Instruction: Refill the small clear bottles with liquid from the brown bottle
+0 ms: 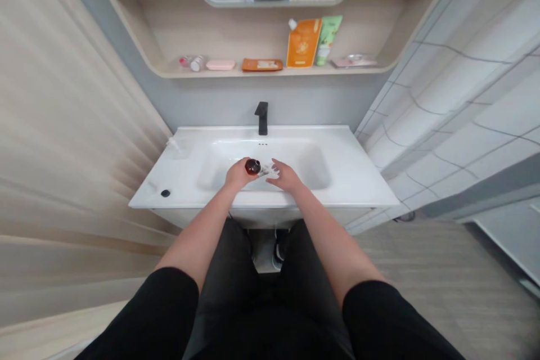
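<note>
Over the white sink point(310, 171), my left hand point(237, 174) is closed around a small dark brown bottle point(253, 167). Its round top faces up toward me, and a small opening shows there with no cap on it. My right hand point(287, 176) is just to the right of the bottle, fingers apart and curved, with no object gripped. A whitish, shiny patch point(267, 170) shows between the two hands; I cannot make out what it is. On the counter to the left lies a small black cap point(165, 193).
A black faucet point(262, 118) rises behind the sink. A clear container point(177, 147) is at the counter's left end. The shelf above holds an orange pouch point(304, 43), a green tube point(328, 39), an orange packet point(262, 65) and a pink bar point(220, 64). A curtain point(63, 124) hangs left.
</note>
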A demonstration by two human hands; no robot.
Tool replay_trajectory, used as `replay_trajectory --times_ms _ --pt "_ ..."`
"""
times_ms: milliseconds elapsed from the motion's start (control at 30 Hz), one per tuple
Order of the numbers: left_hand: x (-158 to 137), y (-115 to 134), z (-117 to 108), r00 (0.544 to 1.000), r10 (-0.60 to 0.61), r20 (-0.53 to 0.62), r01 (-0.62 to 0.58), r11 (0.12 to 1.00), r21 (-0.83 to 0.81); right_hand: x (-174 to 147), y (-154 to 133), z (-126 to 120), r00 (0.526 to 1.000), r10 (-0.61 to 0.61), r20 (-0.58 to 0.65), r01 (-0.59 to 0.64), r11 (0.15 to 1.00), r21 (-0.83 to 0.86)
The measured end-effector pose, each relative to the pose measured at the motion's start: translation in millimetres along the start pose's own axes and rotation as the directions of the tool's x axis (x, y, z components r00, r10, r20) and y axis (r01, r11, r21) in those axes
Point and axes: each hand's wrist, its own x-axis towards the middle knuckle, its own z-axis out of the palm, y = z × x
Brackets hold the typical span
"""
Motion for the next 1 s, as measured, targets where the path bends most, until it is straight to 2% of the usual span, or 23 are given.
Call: replay_trajectory --times_ms 433,1000 --pt "-2.3 3.0 5.0 0.994 0.110 0.009 -0.110 0.986 0.126 -3.1 -6.6 -2.4 1.000 -0.020 0.016 0.021 0.998 -0.063" --pt "-6.2 7.8 2.6 0.991 0.129 -0.026 -0.115 0.945 0.306 -4.5 -5.3 -1.2 1.000 -0.014 0.002 0.014 0.997 -0.076"
